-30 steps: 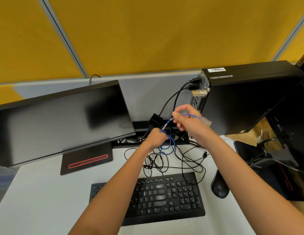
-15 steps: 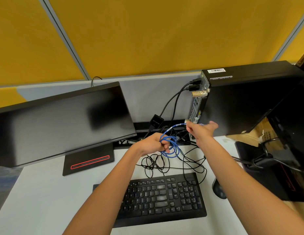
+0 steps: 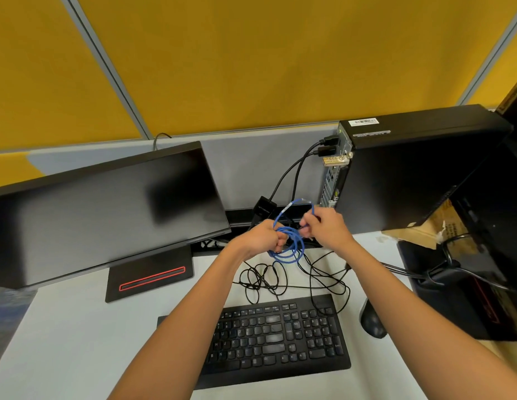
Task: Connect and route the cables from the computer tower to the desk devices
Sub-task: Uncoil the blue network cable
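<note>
Both hands on blue cable [image 3: 289, 249]

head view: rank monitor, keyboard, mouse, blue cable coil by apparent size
1. monitor, clearly largest.
2. keyboard.
3. blue cable coil, gripped by the left hand and the right hand.
4. mouse, partly hidden by the right forearm, so 3 versus 4 is unsure.

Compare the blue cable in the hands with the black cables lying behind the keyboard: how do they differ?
The blue cable is lifted off the desk, its coils in the left hand and one strand in the right hand; the black cables lie on the desk with no hand on them. The blue cable is wound in fairly neat loops; the black cables sprawl in a loose tangle. Both are thin and flexible.
</note>
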